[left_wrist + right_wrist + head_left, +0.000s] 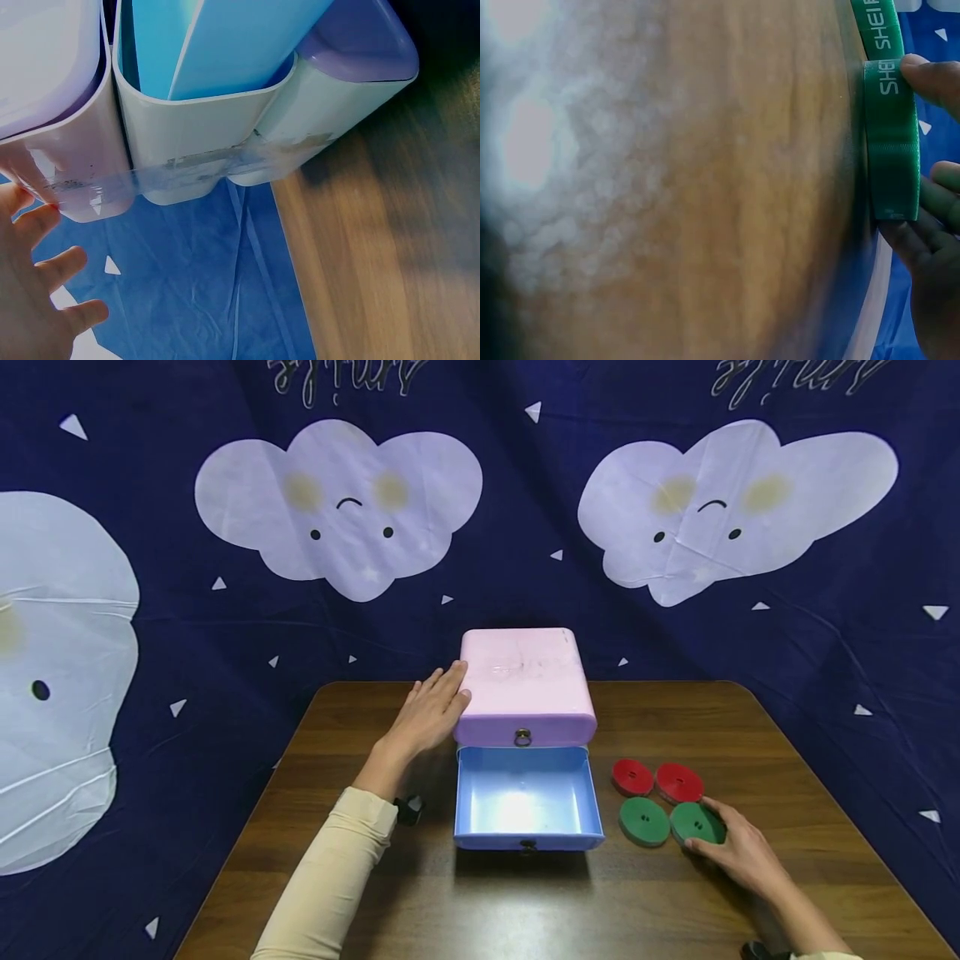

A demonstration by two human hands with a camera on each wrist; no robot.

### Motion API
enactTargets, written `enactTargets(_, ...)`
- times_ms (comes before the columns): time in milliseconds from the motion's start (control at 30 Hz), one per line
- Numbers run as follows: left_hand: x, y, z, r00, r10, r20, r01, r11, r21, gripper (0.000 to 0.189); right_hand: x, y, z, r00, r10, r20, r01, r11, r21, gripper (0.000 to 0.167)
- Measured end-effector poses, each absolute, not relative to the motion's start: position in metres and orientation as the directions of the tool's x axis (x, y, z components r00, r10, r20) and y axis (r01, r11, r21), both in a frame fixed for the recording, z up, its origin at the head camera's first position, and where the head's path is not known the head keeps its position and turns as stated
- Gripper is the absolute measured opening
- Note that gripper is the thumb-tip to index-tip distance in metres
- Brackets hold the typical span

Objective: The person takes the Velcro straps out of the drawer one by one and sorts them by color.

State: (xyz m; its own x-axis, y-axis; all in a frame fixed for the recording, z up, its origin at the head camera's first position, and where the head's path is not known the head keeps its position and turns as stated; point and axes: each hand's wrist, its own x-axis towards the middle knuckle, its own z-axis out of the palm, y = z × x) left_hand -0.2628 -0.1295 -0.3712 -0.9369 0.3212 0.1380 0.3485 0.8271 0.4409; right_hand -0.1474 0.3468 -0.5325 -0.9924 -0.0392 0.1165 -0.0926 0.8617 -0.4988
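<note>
A small drawer cabinet with a pink top has its blue lower drawer pulled out; the bare inside shows in the head view. My left hand lies against the cabinet's left side, fingers extended. In the left wrist view, fingertips of the left hand meet the casing near a strip of clear tape. My right hand grips the right-hand green disc by its rim, thumb and fingers on opposite sides. Lettering shows on this green disc in the right wrist view.
Another green disc sits just left of the gripped one. Behind them lie two red discs, all on the wooden table. A dark blue cloth with white clouds hangs behind the table.
</note>
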Motion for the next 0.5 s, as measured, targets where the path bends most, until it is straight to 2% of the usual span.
enactTargets(300, -0.263, -0.129, -0.371, -0.938, 0.318, 0.139, 0.346, 0.825, 0.447, 0.057, -0.149, 0.347, -0.528, -0.995, -0.050, 0.088, -0.087, 0.867, -0.491, 0.084)
enactTargets(500, -0.262, -0.130, -0.370, -0.936, 0.324, 0.137, 0.350, 0.820, 0.452, 0.058, -0.147, 0.340, -0.519, -0.971, -0.058, 0.234, -0.178, 0.826, -0.534, 0.073)
